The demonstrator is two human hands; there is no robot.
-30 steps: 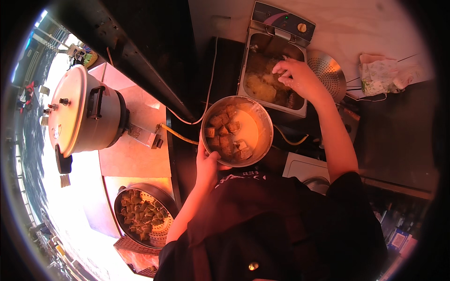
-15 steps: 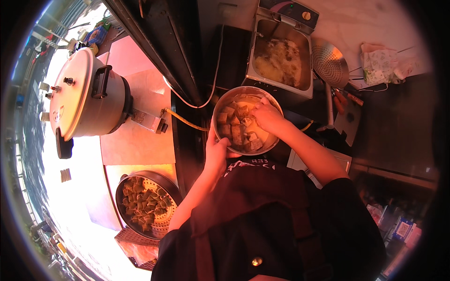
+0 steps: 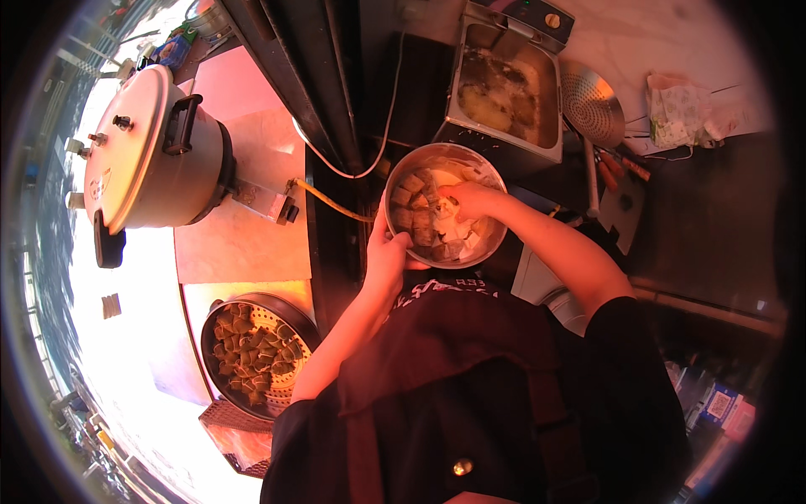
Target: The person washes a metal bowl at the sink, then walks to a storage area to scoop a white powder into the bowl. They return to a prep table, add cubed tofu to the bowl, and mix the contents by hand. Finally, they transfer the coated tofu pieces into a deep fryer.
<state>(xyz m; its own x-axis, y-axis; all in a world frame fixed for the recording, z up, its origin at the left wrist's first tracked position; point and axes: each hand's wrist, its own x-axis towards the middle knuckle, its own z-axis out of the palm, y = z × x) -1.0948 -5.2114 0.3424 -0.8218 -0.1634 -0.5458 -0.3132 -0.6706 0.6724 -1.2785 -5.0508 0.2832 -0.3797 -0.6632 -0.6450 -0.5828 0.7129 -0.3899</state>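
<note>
Close in front of my body is a round metal bowl (image 3: 447,262) with brownish-grey cubed chunks (image 3: 413,220) and a pale, batter-like coating inside. My left hand (image 3: 389,252) grips its lower left wall, thumb at the rim and fingers underneath. Over the right rim my right hand (image 3: 472,202) reaches in, fingers bent down among the chunks near the middle. Its fingertips are partly hidden there, and what they close on cannot be made out. Just beyond the bowl stands a fryer (image 3: 550,151) with bubbling oil (image 3: 495,99).
A large pressure cooker (image 3: 155,160) stands at the left. Below it, a perforated steamer tray (image 3: 295,321) holds several leaf-wrapped parcels (image 3: 256,349). Right of the fryer lie a skimmer (image 3: 592,105) and red-handled tools (image 3: 610,168). A yellow hose (image 3: 332,205) runs towards the bowl.
My right hand has shifted left and down inside the bowl, and its fingers are more bent. The bowl sits slightly higher in view, and pale coating shows on more chunks.
</note>
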